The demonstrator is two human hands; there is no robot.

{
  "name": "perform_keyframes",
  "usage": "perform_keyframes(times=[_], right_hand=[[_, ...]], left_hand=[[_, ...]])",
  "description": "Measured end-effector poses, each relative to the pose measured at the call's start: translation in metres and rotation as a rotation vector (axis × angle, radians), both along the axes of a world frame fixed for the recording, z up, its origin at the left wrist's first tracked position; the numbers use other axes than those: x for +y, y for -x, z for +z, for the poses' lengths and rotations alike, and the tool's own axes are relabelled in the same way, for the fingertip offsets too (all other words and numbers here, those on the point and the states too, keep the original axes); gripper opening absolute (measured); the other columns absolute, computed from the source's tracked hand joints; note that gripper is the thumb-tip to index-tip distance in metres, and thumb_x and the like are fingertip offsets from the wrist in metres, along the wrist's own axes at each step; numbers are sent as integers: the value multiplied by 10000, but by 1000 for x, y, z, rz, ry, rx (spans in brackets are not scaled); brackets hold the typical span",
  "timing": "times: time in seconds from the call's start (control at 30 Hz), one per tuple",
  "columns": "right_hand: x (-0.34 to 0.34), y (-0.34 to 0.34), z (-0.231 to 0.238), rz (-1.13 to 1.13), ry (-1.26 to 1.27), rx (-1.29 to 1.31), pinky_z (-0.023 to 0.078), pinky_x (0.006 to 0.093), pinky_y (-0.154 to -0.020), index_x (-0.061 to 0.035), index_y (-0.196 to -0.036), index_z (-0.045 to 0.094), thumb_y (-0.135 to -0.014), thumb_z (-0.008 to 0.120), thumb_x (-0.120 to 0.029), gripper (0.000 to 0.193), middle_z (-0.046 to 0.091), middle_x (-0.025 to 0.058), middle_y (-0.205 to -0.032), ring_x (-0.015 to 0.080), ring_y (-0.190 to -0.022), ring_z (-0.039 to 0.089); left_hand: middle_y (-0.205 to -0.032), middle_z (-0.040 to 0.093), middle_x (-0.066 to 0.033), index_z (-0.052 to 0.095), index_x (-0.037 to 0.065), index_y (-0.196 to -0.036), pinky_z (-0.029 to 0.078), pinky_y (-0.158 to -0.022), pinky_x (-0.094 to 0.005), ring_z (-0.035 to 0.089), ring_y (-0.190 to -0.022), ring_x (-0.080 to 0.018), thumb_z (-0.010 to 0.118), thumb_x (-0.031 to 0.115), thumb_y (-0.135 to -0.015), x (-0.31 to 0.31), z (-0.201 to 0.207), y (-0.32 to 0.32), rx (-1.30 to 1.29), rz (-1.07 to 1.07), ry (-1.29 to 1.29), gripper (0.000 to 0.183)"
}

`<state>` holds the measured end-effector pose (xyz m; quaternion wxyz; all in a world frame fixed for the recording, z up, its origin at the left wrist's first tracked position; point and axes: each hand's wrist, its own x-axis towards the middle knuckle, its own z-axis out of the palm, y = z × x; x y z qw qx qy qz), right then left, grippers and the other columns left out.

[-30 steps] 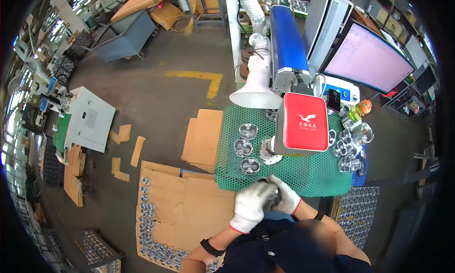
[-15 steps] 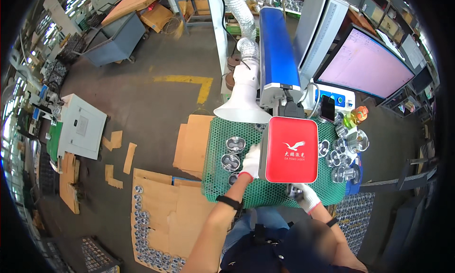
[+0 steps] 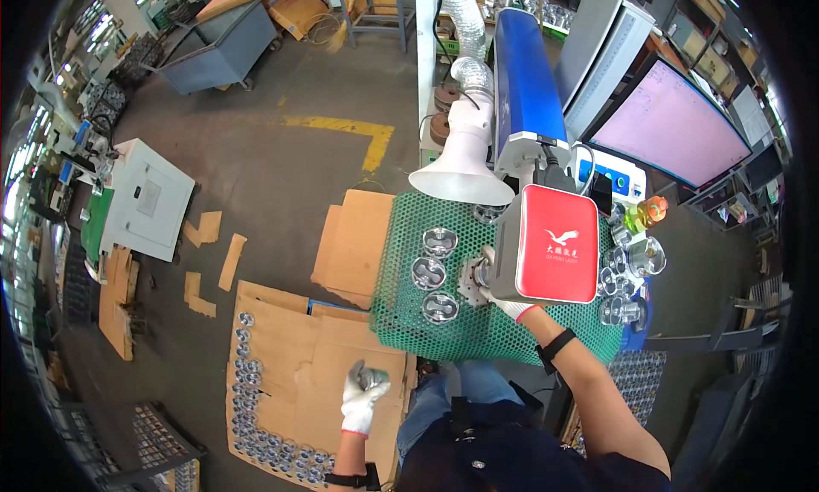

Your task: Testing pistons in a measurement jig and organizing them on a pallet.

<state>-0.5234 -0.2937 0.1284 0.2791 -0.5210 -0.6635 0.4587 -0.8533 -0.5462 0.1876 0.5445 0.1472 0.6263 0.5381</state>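
My left hand (image 3: 363,396), in a white glove with greyed fingers, is over the cardboard sheet at lower left. Its fingers are curled around something grey that I cannot make out. My right hand (image 3: 512,308), also gloved, reaches under the red-topped box-shaped machine head (image 3: 559,244), which hides part of it. Its fingertips are closed on a metal piston (image 3: 484,273), beside a grey metal fixture plate with holes (image 3: 468,287). Left of the plate, three shiny pistons (image 3: 428,273) sit in a column on the green perforated mat (image 3: 401,321).
Rows of pistons (image 3: 247,398) line the left and lower edges of the cardboard (image 3: 333,381). A white extraction hood (image 3: 465,180) and blue machine arm (image 3: 529,82) stand behind the mat. Several pistons, a clear jar (image 3: 646,256), a bottle (image 3: 646,212) and a monitor (image 3: 670,125) are at right.
My left hand has left the mat and swung down and left over the cardboard. My right hand has carried a piston from the mat's front edge up under the red head. The view has shifted slightly.
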Motion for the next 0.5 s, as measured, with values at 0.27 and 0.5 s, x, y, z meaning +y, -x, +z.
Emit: perform_keyframes(times=[0.27,0.5], right_hand=[[10,13,25,10,8,66,440,497,-990,-77,-1426,392,-711,781,-243,831,511,209,-1285,399,-1192,506],[8,55,31,-121,-540,-522,517,406,-868,-25,-1118,536,-944,592,-246,287,587,122,-1064,298,-980,602]], left_hand=[[-945,568,-35,423,-26,-1411,548,-759,-305,584,-828,-136,820,-106,-662,-35,-19,-9,36,-3,227,851],[-1097,623,-98,394,-74,-1424,547,-862,-309,642,-980,-183,898,54,-617,-65,-19,-2,165,-119,159,960]])
